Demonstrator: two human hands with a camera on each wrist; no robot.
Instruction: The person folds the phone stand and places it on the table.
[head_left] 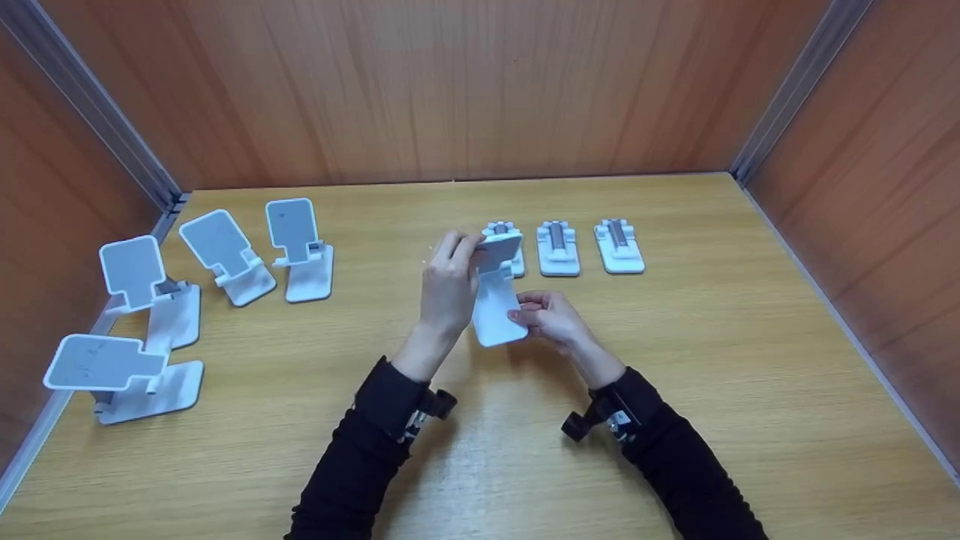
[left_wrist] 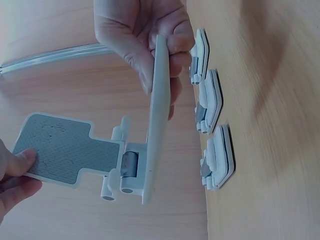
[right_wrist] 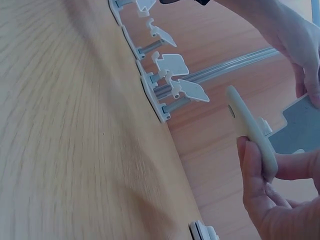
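Observation:
Both hands hold a white folding phone stand (head_left: 496,304) up over the table, its hinge opened out. My left hand (head_left: 448,281) pinches the grey-padded upper plate (left_wrist: 65,148) by its outer end. With thumb and fingers, my right hand (head_left: 551,319) grips the flat base (left_wrist: 159,107) near its free end. The left wrist view shows the plate standing out from the base at the grey hinge (left_wrist: 130,164). Seen from the right wrist, the base (right_wrist: 252,132) is edge-on between thumb and fingers.
Several unfolded phone stands (head_left: 292,225) stand along the table's left side. Behind the hands lie three folded stands, including a middle one (head_left: 557,251) and a right one (head_left: 619,247); the held stand partly covers the third. Wooden panels (head_left: 450,90) wall the table at back and sides.

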